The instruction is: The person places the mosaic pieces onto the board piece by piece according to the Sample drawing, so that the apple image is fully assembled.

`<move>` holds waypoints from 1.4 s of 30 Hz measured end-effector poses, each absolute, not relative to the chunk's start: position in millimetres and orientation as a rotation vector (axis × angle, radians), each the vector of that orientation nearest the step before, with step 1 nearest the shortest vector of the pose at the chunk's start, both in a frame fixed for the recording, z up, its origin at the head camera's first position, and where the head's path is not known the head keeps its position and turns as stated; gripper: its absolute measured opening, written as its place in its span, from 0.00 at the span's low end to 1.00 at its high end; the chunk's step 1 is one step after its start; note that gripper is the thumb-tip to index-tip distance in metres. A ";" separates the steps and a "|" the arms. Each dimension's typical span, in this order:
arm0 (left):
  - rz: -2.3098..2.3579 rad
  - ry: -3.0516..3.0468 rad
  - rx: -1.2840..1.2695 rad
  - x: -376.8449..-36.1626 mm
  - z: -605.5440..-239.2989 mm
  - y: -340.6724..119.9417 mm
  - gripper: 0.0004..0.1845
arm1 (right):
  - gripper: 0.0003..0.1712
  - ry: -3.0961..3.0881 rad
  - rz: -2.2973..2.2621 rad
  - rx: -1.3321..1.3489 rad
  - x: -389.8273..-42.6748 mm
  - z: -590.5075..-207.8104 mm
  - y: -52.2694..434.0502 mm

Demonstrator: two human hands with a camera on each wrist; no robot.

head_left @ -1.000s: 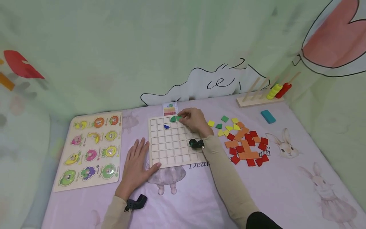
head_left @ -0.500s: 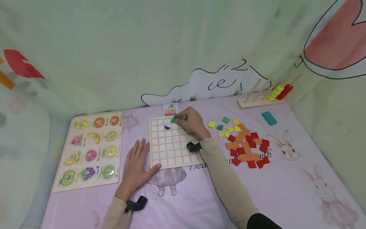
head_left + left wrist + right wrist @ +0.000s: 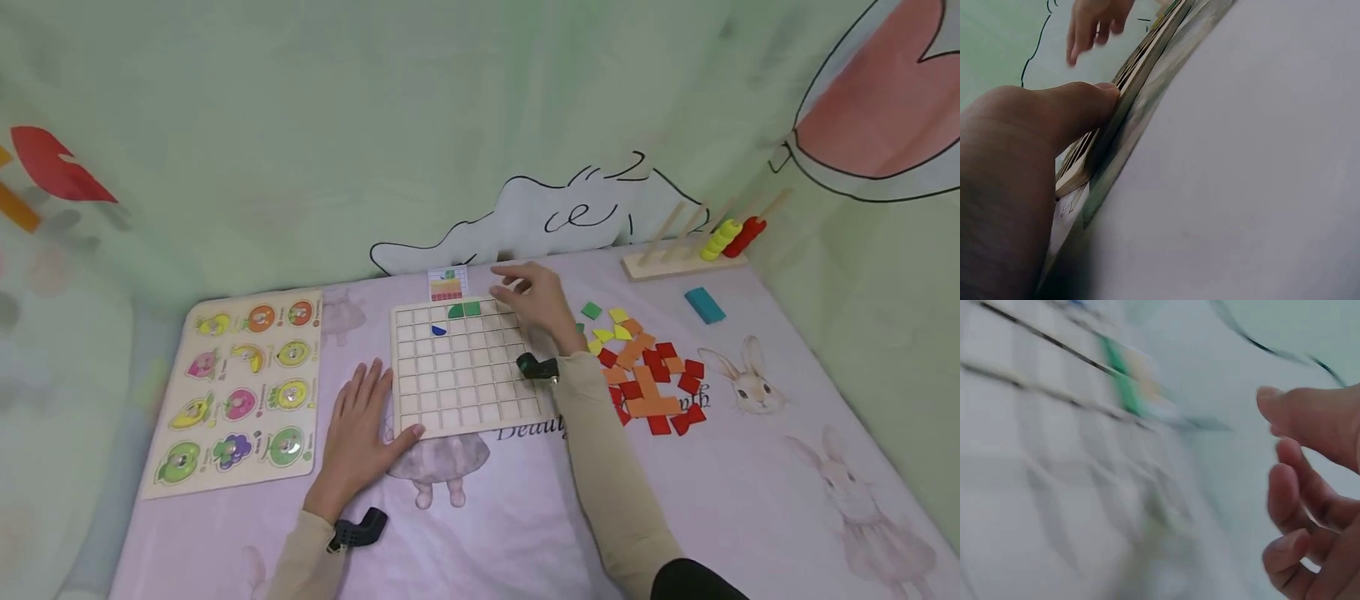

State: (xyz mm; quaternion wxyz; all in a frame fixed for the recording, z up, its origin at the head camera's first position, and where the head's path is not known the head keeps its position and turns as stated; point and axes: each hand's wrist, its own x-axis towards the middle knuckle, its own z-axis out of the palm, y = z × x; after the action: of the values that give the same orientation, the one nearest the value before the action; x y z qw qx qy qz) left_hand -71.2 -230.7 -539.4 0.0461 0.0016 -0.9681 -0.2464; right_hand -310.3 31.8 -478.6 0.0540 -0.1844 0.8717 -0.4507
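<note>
A pale wooden grid board [image 3: 450, 383] lies on the table. In its top row a green quarter-round piece [image 3: 455, 312] and a green square piece [image 3: 472, 309] sit side by side, with a blue half-round piece [image 3: 438, 331] lower left of them. My left hand [image 3: 358, 437] rests spread at the board's left side, and its thumb [image 3: 1088, 103] touches the front edge in the left wrist view. Over the board's far right corner hovers my right hand [image 3: 536, 300]. Its fingers are loosely bent, and nothing shows between thumb and fingertips in the right wrist view.
A small pattern card [image 3: 447, 289] lies behind the board. Red, orange, yellow and green pieces [image 3: 652, 406] are scattered to the right. A teal block [image 3: 704, 306] and a peg stand with beads [image 3: 682, 263] stand farther right. A fruit puzzle board [image 3: 232, 392] lies left.
My right hand has let go of the green square piece, now beside the green quarter-round, and moved right and up off it. The left hand has stayed at the board.
</note>
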 end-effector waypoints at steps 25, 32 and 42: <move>-0.760 -2.957 -0.010 -70.3 -536.7 -230.4 0.53 | 0.25 2.668 -0.969 0.141 -292.2 -465.0 137.6; -0.751 -2.955 0.005 -69.0 -536.1 -230.1 0.54 | 0.22 2.594 -0.809 0.067 -288.9 -460.2 128.2; -0.752 -2.954 -0.016 -70.5 -535.1 -230.7 0.54 | 0.19 2.567 -0.783 0.054 -289.9 -461.5 126.9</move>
State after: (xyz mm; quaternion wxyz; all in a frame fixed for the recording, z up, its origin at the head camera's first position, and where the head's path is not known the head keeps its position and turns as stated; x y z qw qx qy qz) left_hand -70.5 -230.7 -535.1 0.0467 -0.0054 -0.9680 -0.2464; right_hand -289.9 126.9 -461.5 0.2266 0.0194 0.9314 -0.2842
